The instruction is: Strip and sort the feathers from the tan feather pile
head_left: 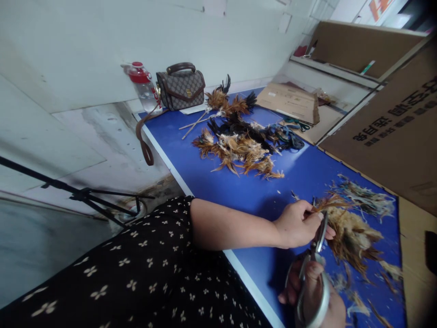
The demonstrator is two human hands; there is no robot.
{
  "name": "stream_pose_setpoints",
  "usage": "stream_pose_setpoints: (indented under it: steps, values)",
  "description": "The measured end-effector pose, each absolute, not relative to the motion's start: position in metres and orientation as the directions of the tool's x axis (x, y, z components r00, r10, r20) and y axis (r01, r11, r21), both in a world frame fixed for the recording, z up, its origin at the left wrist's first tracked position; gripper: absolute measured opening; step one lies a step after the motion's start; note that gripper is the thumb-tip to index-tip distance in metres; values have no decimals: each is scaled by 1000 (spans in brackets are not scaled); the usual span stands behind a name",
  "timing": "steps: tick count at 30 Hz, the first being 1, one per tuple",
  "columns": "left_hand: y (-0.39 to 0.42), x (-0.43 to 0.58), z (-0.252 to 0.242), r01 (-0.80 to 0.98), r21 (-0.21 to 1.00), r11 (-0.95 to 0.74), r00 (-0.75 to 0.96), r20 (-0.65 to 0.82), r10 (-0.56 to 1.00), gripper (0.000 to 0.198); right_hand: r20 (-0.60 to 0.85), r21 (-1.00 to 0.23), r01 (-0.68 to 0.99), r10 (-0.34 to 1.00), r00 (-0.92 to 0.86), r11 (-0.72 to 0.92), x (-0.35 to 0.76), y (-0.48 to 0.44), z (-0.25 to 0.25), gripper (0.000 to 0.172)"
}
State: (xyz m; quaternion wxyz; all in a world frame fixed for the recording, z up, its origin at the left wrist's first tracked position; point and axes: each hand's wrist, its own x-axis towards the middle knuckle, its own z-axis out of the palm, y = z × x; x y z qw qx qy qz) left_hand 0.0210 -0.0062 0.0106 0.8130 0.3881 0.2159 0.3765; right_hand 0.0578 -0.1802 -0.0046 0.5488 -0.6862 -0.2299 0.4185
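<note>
My left hand (297, 224) pinches a small tuft of brown feathers (330, 201) between thumb and fingers. In my right hand (316, 287) is a pair of metal scissors (312, 257), its fingers wrapped through the large handles. The scissor blades reach up to the feathers right beside my left fingertips; whether they are touching the quills I cannot tell. Just beyond both hands lies a heap of tan and brown feathers (357, 230), with a bunch of grey-blue feather scraps (367, 198) behind it. Loose trimmings (358, 305) are scattered on the blue tabletop (218, 187) near my right hand.
Brown and black feather bundles (239, 148) lie mid-table, near two thin sticks (195, 125). A handbag (182, 89) and a red-lidded bottle (141, 86) stand at the wall. Cardboard (385, 123) borders the right side. A black tripod (82, 194) stands left of the table.
</note>
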Motion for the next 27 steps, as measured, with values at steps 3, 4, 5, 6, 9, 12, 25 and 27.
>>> stream_pose_setpoints:
  steps: [3, 4, 5, 6, 9, 12, 25, 27]
  values:
    - [-6, 20, 12, -442, 794, 418, 635, -52, 771, 42, -348, -936, -137, 785, 513, -325, 63, -182, -6, 60]
    - [-7, 20, 12, -437, 791, 428, 641, -60, 766, 40, -350, -936, -141, 799, 489, -323, 65, -182, -7, 61]
    - [-8, 19, 13, -430, 789, 438, 647, -69, 760, 37, -353, -935, -151, 816, 459, -319, 68, -182, -8, 63]
    - [-9, 18, 13, -420, 791, 445, 655, -76, 752, 34, -357, -934, -166, 832, 424, -316, 71, -182, -10, 66]
    - [-12, 16, 14, -394, 806, 441, 675, -73, 734, 24, -368, -927, -211, 860, 354, -310, 79, -181, -13, 73]
    - [-13, 18, 12, -374, 813, 446, 701, -67, 710, 12, -371, -925, -230, 854, 365, -303, 85, -182, -15, 69]
    - [-12, 18, 11, -363, 806, 467, 747, -49, 664, 24, -445, -894, -219, 823, 352, -390, 95, -188, -24, 74]
    - [-11, 18, 12, -354, 799, 486, 756, -62, 652, 21, -473, -881, -221, 812, 343, -419, 99, -190, -28, 74]
